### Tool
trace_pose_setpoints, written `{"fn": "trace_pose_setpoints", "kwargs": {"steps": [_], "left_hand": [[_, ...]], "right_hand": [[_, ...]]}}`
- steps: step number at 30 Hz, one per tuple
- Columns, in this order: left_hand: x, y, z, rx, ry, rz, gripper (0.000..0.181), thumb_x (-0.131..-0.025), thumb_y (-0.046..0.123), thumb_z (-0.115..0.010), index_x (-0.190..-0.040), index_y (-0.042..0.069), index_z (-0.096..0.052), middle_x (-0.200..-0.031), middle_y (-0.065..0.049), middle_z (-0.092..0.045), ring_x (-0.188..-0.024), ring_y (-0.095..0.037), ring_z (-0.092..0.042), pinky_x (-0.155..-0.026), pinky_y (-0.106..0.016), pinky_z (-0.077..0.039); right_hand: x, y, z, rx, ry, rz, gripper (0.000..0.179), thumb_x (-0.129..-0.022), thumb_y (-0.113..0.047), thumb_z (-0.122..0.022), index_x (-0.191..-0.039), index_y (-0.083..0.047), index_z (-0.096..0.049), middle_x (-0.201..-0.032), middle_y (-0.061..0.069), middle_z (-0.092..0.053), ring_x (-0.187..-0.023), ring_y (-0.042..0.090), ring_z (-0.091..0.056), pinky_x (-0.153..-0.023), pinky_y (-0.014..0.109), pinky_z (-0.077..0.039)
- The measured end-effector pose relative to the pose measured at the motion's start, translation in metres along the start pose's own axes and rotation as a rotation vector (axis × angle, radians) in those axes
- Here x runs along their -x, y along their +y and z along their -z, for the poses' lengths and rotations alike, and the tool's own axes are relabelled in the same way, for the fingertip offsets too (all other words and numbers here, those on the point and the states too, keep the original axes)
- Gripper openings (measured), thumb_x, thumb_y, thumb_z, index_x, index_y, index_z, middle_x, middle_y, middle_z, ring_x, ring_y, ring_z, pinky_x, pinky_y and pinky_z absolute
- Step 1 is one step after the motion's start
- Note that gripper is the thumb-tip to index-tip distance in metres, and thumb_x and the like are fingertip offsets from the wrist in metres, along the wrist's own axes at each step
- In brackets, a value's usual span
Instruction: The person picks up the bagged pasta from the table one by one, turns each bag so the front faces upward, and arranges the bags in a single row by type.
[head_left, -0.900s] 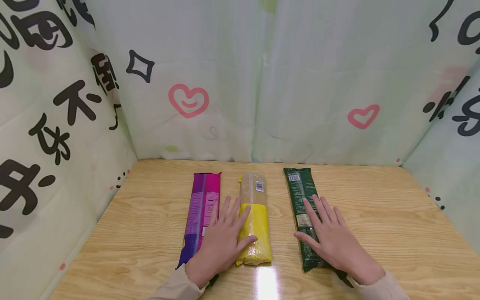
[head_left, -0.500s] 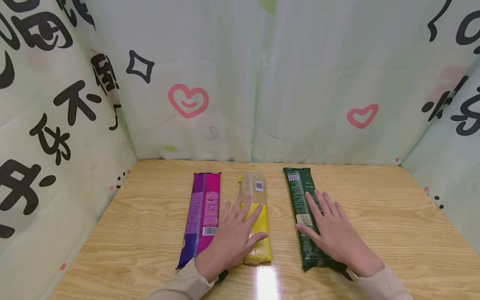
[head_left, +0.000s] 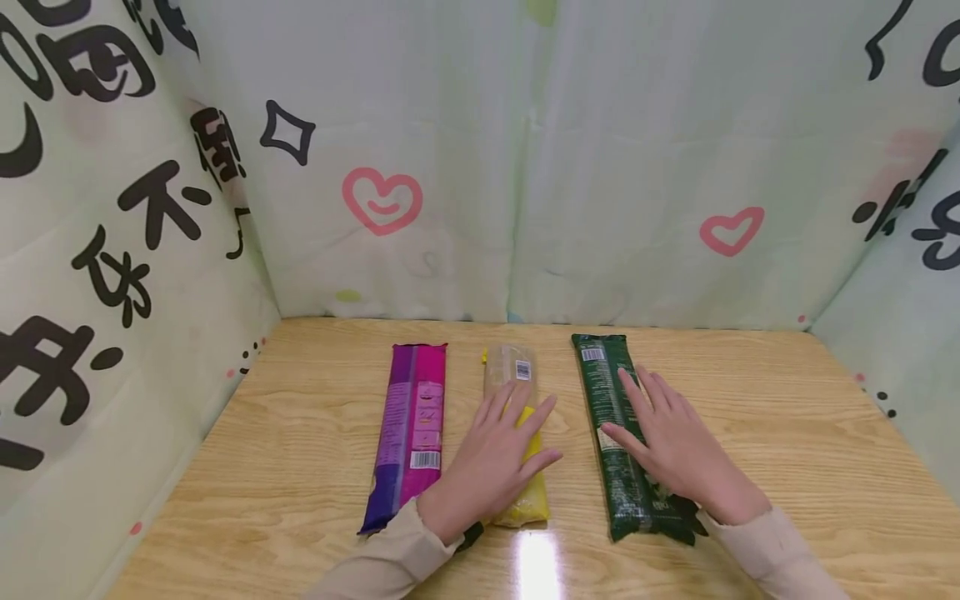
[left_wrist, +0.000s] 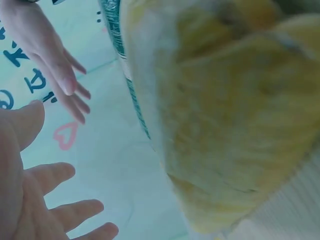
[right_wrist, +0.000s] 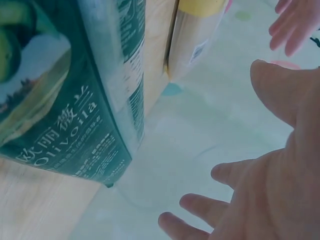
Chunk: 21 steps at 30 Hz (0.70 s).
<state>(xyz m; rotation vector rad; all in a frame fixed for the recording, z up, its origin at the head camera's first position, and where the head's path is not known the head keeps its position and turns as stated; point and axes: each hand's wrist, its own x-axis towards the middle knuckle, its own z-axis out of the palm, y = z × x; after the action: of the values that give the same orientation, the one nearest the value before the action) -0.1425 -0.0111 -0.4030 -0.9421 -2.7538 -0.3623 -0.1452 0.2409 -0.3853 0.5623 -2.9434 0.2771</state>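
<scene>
My left hand [head_left: 487, 467] hovers above a yellow packet [head_left: 534, 502] whose upper part is see-through with pale beige contents. Its fingers are spread, covering much of that packet in the head view. The left wrist view has the yellow packet [left_wrist: 240, 125] large and blurred, with a gap to the hand [left_wrist: 35, 195]. Over the right edge of a dark green packet [head_left: 609, 400], my right hand [head_left: 678, 450] is held with fingers extended. In the right wrist view the green packet [right_wrist: 65, 115] reads "Olivoilà", and the right hand [right_wrist: 265, 190] is apart from it.
A long purple and pink packet [head_left: 408, 433] lies left of the yellow one. All three rest on a wooden table [head_left: 300, 467]. Pale curtains [head_left: 615, 167] with hearts and black characters enclose the table at the back and sides.
My left hand has moved right, from between the purple and yellow packets to over the yellow one. The right hand has shifted slightly up and right. The packets stay in place.
</scene>
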Motion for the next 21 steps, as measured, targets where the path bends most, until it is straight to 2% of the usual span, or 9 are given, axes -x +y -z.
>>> {"fn": "trace_pose_setpoints", "kwargs": {"steps": [12,17,21], "left_hand": [[-0.017,0.011,-0.005,0.064,-0.033,0.024,0.066,-0.092,0.059,-0.018,-0.147,0.023,-0.022,-0.151,-0.008,-0.020,-0.138,-0.028,-0.017,-0.109,-0.049,-0.018],[-0.025,0.016,-0.010,0.137,-0.054,0.049,0.067,-0.094,0.056,-0.027,-0.148,0.017,-0.019,-0.149,-0.009,-0.024,-0.137,-0.026,-0.020,-0.110,-0.045,-0.019],[-0.030,0.019,-0.012,0.190,-0.045,0.066,0.069,-0.093,0.057,-0.028,-0.147,0.015,-0.019,-0.147,-0.007,-0.029,-0.135,-0.023,-0.026,-0.109,-0.040,-0.023]], "right_hand": [[-0.015,0.018,0.002,-0.033,-0.031,-0.027,0.081,-0.091,-0.051,-0.046,-0.145,0.000,-0.014,-0.144,0.031,-0.018,-0.128,0.050,-0.021,-0.100,0.063,-0.021],[-0.020,0.026,0.006,-0.063,-0.055,-0.041,0.081,-0.092,-0.048,-0.048,-0.145,0.001,-0.012,-0.144,0.033,-0.016,-0.127,0.052,-0.020,-0.099,0.064,-0.021],[-0.026,0.032,0.006,-0.097,-0.097,-0.068,0.083,-0.091,-0.048,-0.049,-0.145,0.002,-0.012,-0.144,0.032,-0.014,-0.127,0.053,-0.019,-0.098,0.066,-0.022]]}}
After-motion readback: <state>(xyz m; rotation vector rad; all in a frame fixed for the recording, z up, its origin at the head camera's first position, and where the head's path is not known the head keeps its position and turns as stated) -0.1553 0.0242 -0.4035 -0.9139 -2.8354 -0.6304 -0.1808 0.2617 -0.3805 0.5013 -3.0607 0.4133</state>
